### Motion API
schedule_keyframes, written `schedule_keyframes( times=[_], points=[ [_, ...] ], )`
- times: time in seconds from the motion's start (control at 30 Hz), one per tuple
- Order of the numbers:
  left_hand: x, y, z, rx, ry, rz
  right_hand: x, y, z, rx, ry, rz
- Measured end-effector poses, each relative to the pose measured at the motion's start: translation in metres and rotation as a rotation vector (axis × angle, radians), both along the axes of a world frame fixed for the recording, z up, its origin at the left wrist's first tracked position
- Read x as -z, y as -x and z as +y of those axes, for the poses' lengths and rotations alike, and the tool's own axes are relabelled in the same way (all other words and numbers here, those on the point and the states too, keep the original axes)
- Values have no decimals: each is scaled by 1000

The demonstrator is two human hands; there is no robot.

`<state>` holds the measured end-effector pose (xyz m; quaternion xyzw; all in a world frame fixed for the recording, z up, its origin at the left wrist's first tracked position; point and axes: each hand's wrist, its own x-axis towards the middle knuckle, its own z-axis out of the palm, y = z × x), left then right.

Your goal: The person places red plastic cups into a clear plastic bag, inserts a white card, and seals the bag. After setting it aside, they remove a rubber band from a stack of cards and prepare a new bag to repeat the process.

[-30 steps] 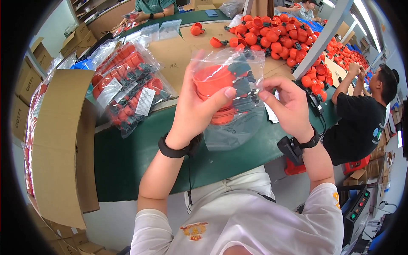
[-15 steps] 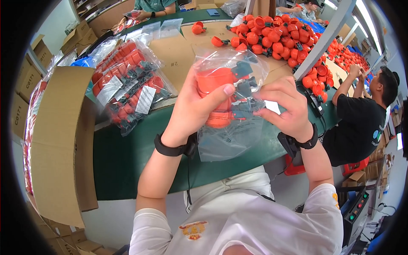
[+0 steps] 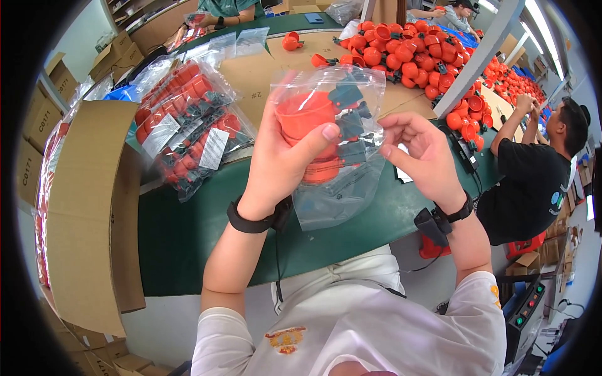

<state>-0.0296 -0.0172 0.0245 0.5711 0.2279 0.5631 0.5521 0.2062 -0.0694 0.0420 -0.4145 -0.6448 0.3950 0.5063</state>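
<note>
While the left hand [image 3: 280,158] grips the bag [image 3: 348,144], the right's [image 3: 421,150] hold alongside is unclear.

Packing workshop. Green worktable [image 3: 207,244]; red cup-shaped parts [image 3: 407,55], heaped toward its far right edge; filled clear bag [image 3: 188,113], toward its left edge. Also: stacked cartons [image 3: 36,122], seated co-worker [image 3: 523,166], control box [image 3: 525,316] with coloured buttons.
</note>
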Motion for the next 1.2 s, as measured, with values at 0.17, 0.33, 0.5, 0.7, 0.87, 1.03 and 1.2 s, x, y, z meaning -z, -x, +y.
schedule_keyframes(
  times=[0.17,0.33,0.5,0.7,0.87,1.03,1.2],
  points=[
    [-6,4,-1,19,76,-41,6,-9,3,73,-127,-179],
    [-1,-3,-4,-16,-56,-7,6,6,2,44,-84,-142],
    [0,-5,-3,-12,-79,15,7,-1,4,-19,-124,-153],
    [-1,-5,-5,-15,-84,0,2,0,4,-75,166,89],
    [-2,-6,-5,-38,-76,16,-8,-6,5,-46,90,-235],
    [1,-12,-10,-61,-154,104,-12,-9,4,-34,144,-379],
    [3,-13,-9,-11,-129,61,-7,-16,5,-124,238,-283]
  ],
)
